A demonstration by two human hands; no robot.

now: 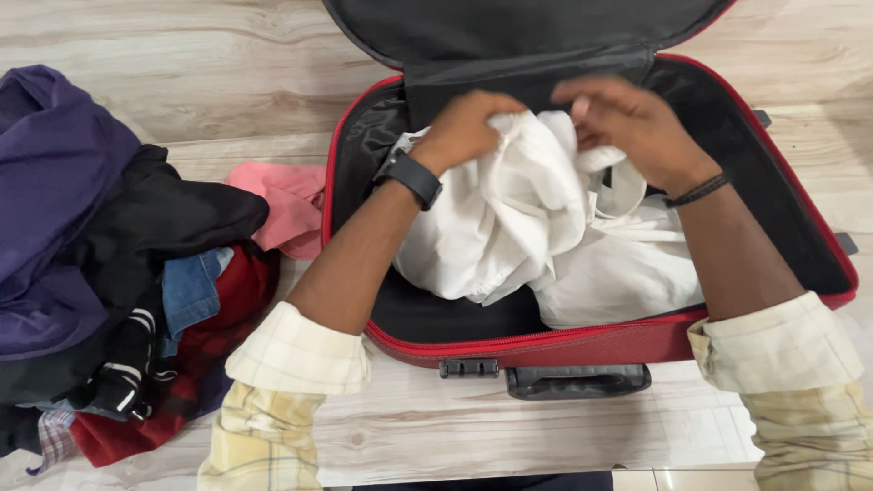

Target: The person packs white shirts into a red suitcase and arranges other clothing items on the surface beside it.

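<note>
Along the left edge of the pale wood-grain floor lies a loose heap of clothes: a purple garment on top, black cloth under it, a strip of blue denim, dark red fabric and a black piece with white stripes. Just right of the heap, a crumpled pink garment touches the outer wall of the open red soft-sided suitcase, so little bare floor separates the two. Bare floor shows above the heap and below the suitcase's front wall, where a black carry handle and a small lock block sit on the red side.

Inside the suitcase, against its black lining, rests the rumpled white cotton garment. It is bunched into soft folds, fills the middle and right of the compartment, and leaves a strip of black lining bare at the front left. The raised black lid stands behind it.

The left hand, with a black watch on the wrist, presses down on the upper left of the white garment, fingers curled together into a fold of the cloth. The right hand, a thin dark band at its wrist, hovers at the upper right of the garment; it is blurred, its fingers bent and close together at the cloth, though whether they pinch it cannot be told. Both forearms come out of rolled pale yellow checked sleeves. No labels or printed signs are legible anywhere.
</note>
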